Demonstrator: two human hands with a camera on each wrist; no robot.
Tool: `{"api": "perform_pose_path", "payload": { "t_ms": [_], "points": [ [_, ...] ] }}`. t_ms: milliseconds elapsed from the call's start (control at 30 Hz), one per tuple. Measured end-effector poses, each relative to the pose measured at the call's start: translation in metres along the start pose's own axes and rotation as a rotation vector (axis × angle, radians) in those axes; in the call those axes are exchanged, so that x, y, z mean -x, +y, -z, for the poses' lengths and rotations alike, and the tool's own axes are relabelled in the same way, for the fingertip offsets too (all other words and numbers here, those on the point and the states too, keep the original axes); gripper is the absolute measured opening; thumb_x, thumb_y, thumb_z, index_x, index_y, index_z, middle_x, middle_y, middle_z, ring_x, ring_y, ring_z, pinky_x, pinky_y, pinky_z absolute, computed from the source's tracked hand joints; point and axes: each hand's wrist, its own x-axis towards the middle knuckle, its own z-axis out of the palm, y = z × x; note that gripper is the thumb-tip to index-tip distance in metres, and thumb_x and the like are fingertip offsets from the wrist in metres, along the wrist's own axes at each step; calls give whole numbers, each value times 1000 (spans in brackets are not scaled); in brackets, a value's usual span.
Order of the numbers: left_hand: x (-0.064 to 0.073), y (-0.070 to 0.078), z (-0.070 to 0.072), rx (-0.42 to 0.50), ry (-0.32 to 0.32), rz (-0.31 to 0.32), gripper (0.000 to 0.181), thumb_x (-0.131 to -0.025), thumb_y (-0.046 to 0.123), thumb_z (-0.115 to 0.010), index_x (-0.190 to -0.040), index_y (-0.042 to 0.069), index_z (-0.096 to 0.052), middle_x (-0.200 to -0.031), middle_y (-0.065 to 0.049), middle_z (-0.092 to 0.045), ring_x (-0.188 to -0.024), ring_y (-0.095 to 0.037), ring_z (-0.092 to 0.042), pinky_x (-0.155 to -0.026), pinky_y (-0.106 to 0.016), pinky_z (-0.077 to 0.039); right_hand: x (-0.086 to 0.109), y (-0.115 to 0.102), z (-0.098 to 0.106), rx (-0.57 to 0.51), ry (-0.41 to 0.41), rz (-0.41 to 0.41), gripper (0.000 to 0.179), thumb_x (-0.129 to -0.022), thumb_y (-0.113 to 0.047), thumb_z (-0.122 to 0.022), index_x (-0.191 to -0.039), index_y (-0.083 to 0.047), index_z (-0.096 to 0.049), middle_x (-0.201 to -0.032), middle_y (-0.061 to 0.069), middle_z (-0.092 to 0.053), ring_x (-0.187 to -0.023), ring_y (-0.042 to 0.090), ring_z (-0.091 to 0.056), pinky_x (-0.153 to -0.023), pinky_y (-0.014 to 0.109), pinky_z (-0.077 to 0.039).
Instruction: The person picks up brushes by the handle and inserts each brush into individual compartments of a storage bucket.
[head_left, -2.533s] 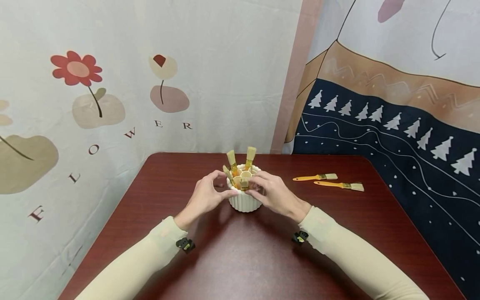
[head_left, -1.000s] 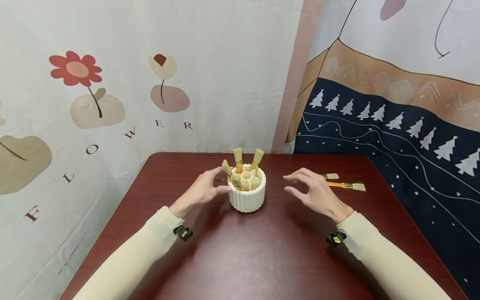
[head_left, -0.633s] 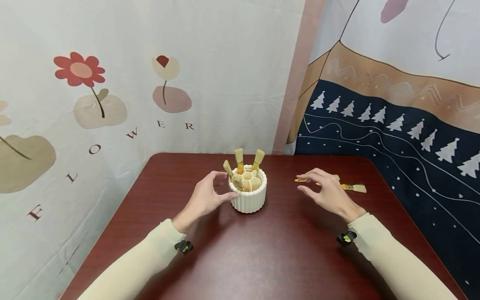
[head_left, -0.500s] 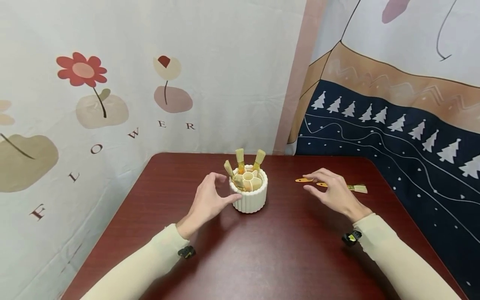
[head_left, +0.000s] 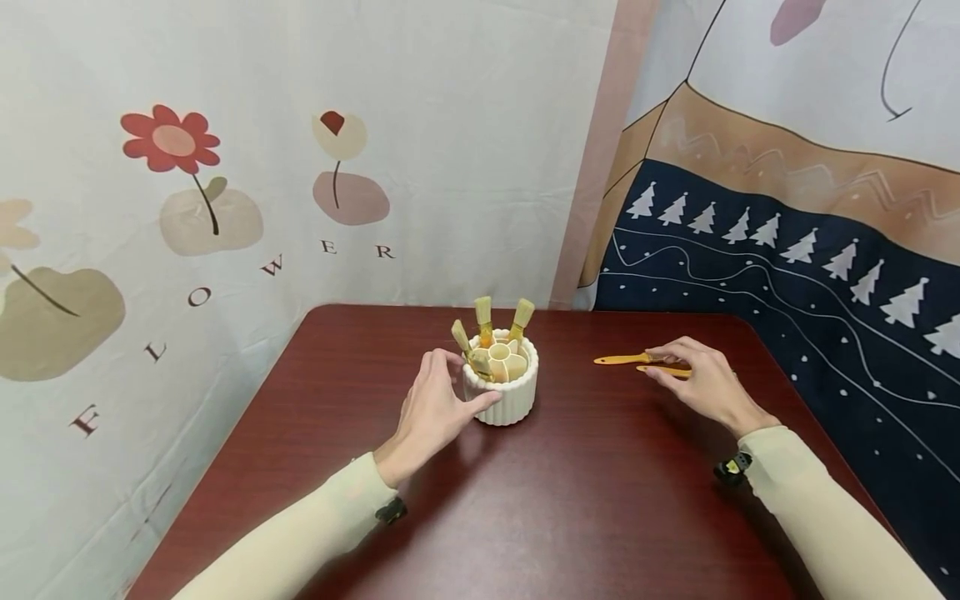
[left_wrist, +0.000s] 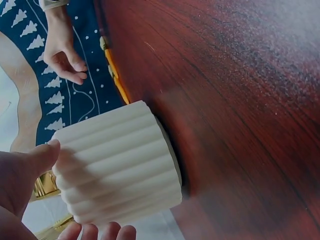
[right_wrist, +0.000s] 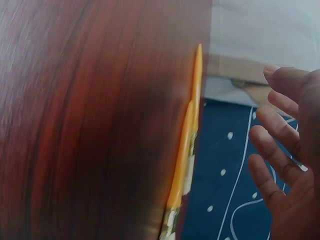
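A white fluted pot with a divided insert stands on the table. Several flat paintbrushes, such as one with pale bristles, lean in its compartments, bristles up. My left hand holds the pot's left side; the thumb lies across the front near the rim, and in the left wrist view fingertips rest along the wall. On the right, my right hand hovers with fingers apart above two yellow-handled paintbrushes. It covers their bristles in the head view; both handles show in the right wrist view.
The dark red wooden table has its far edge against a pale flower-printed curtain. A navy curtain with white trees hangs along the right side.
My right hand has left the pot and moved right, over the two loose paintbrushes. The pot looks slightly turned, its front brush further left. My left thumb reaches further across the pot's front.
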Motion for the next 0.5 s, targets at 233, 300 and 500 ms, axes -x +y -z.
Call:
{"api": "perform_pose_path", "payload": {
  "t_ms": [233, 300, 500],
  "points": [
    [0, 1, 2, 10, 5, -4, 73, -87, 52, -104, -133, 12, -64, -126, -8, -68, -104, -22, -70, -83, -40, -59, 4, 19, 5, 9, -87, -88, 37, -103, -22, -93, -138, -12, -84, -130, 11, -81, -117, 35, -76, -104, 54, -64],
    [-1, 2, 2, 14, 3, -9, 73, -87, 51, -104, -133, 11, -64, -125, -9, -68, -103, -22, -70, -82, -40, -58, 5, 25, 6, 8, -125, -130, 40, -104, -26, -92, -141, -12, -83, -134, 15, -79, -122, 38, -73, -107, 64, -60],
    [-3, 1, 3, 8, -3, -16, 68, -88, 50, -104, -130, 13, -66, -121, -8, -69, -102, -22, -70, -82, -39, -57, 8, 48, 12, 8, -202, -210, 47, -105, -33, -91, -144, -10, -81, -144, 25, -74, -133, 48, -65, -114, 76, -53]
  ]
}}
